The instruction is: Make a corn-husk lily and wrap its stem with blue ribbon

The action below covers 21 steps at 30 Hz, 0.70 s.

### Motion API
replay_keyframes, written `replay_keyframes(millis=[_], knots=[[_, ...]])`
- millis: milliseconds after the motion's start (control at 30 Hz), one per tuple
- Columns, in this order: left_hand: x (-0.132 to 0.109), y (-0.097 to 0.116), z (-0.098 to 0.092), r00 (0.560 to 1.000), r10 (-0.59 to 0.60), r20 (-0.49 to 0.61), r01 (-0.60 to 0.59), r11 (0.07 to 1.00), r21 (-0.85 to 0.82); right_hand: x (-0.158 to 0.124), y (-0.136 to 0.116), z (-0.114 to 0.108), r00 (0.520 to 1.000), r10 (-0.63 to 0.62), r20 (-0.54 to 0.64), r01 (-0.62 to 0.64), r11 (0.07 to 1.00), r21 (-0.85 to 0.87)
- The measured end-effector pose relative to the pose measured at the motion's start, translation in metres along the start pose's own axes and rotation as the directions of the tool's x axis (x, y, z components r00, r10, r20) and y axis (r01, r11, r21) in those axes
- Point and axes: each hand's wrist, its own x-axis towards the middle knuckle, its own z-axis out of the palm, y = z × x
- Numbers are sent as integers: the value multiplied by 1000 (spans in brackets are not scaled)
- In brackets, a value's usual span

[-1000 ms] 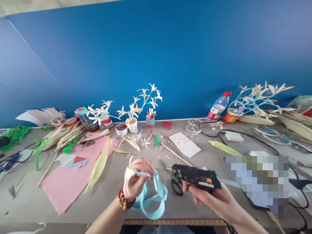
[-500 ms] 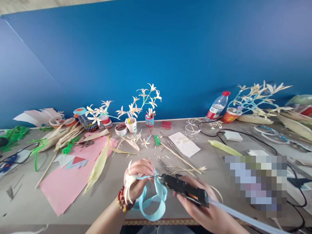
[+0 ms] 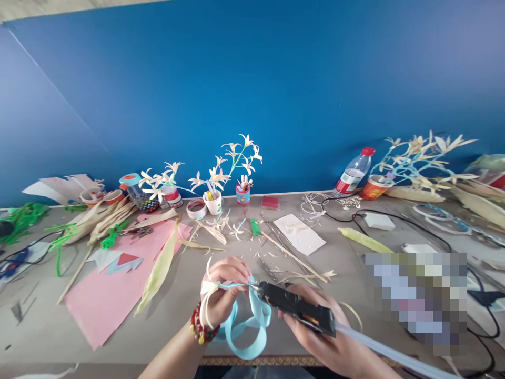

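My left hand (image 3: 223, 287) is closed around a light blue ribbon (image 3: 246, 329) that loops down below it, together with pale husk petals (image 3: 208, 300) at the wrist side. A red bead bracelet (image 3: 198, 325) circles that wrist. My right hand (image 3: 321, 337) grips a black glue gun (image 3: 294, 307), a clear glue stick (image 3: 390, 352) sticking out behind. The gun's nozzle touches the ribbon at my left fingertips.
Pink paper (image 3: 118, 284) and long husk leaves (image 3: 160, 268) lie to the left. Husk flower sprigs (image 3: 221, 173) stand in cups at the back. A white sheet (image 3: 300, 234), a water bottle (image 3: 352, 173), black cables (image 3: 394, 218) and a blurred patch (image 3: 416, 300) sit right.
My right hand turned the glue gun and brought its nozzle left onto the ribbon in my left hand. The scissors once seen beside it are now hidden.
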Motion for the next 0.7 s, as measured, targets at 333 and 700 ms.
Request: replay_keyframes(millis=[333, 700], knots=[[-1, -1, 1, 999, -17, -31, 16, 1000, -4, -5, 11, 9, 985, -122, -119, 120, 993, -20], [-2, -2, 2, 999, -27, -40, 25, 999, -38, -3, 11, 6, 976, -180, -125, 175, 983, -51]])
